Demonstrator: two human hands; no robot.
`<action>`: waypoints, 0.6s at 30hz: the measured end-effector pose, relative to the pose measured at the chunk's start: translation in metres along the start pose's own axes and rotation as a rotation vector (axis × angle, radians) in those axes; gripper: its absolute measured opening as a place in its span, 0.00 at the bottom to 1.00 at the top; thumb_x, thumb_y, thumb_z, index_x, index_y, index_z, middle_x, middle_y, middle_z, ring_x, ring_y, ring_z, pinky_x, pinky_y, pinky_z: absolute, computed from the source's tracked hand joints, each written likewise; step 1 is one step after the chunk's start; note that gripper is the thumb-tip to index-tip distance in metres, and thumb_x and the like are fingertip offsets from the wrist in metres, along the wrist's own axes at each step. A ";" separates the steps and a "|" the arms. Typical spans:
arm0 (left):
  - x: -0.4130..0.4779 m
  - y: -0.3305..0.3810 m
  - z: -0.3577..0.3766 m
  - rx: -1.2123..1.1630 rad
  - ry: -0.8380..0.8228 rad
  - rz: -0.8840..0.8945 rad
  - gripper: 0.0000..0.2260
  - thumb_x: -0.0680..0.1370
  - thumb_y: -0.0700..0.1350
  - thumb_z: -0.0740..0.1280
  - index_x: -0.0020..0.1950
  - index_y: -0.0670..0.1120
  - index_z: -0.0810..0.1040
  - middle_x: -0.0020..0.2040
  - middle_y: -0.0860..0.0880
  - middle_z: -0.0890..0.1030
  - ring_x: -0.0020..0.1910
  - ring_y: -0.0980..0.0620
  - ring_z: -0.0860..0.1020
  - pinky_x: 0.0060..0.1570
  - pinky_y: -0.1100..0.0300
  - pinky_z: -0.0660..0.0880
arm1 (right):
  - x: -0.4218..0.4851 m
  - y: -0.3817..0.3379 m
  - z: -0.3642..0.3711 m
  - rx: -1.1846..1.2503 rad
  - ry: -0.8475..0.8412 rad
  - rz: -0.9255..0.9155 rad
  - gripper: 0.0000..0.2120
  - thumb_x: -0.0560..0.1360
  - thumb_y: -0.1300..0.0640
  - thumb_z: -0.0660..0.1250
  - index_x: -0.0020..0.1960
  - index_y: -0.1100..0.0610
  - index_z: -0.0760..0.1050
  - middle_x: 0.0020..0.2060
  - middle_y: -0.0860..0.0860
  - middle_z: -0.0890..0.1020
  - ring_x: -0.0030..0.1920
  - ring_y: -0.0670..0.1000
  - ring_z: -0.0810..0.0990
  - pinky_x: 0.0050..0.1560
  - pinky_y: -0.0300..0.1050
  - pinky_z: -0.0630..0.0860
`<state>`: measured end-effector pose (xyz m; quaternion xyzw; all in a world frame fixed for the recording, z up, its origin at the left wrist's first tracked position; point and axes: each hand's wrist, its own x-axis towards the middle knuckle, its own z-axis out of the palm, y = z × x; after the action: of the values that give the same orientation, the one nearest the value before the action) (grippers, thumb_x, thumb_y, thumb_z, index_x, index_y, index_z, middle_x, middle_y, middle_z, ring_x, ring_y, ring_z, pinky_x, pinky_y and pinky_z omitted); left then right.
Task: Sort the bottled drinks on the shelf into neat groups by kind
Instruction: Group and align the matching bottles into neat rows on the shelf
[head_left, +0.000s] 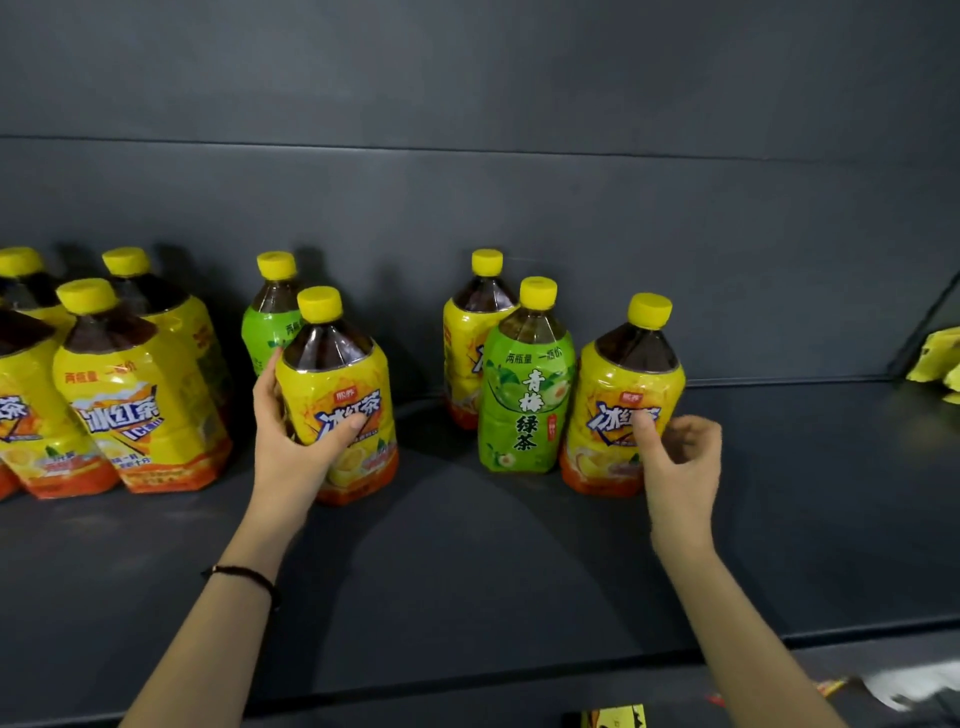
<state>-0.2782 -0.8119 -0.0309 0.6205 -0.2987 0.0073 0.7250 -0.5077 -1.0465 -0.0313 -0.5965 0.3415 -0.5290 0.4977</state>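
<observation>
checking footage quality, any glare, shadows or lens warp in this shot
Head view: glare streaks on the yellow bottle gripped by the left hand; soft arm shadows on the shelf; wide-angle bending tilts the left-edge bottles; right hand slightly blurred.

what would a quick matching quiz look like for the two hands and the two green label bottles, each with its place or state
Things:
1. left hand
2. right hand
3. front green bottle
4. back green bottle

States:
A. partly hidden behind the held bottle
B. wrapped around a yellow bottle
C. open, thumb at the rightmost yellow bottle
D. standing between two yellow bottles

Pairs: 1-B, 2-C, 3-D, 4-A
</observation>
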 end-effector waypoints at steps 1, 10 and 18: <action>-0.001 0.001 0.001 -0.005 0.005 -0.002 0.45 0.65 0.44 0.79 0.75 0.58 0.57 0.68 0.54 0.70 0.65 0.54 0.74 0.58 0.50 0.75 | 0.005 -0.003 -0.003 0.035 -0.061 0.017 0.29 0.64 0.39 0.75 0.58 0.50 0.67 0.50 0.43 0.74 0.51 0.41 0.74 0.53 0.41 0.74; -0.013 0.010 -0.002 -0.014 -0.007 -0.011 0.45 0.61 0.51 0.78 0.74 0.60 0.59 0.68 0.53 0.71 0.63 0.55 0.76 0.57 0.49 0.76 | 0.002 -0.016 -0.003 0.175 -0.372 0.098 0.36 0.60 0.39 0.74 0.65 0.43 0.67 0.54 0.46 0.81 0.48 0.40 0.83 0.40 0.37 0.80; -0.023 0.019 -0.024 0.006 -0.070 0.012 0.42 0.61 0.52 0.79 0.70 0.65 0.61 0.65 0.58 0.72 0.62 0.56 0.76 0.59 0.47 0.76 | -0.068 -0.024 0.019 0.214 -0.400 0.154 0.40 0.47 0.29 0.77 0.57 0.35 0.72 0.50 0.45 0.85 0.51 0.48 0.84 0.46 0.48 0.80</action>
<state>-0.2944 -0.7779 -0.0250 0.6208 -0.3275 -0.0093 0.7123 -0.5058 -0.9720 -0.0266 -0.6052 0.2226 -0.3942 0.6548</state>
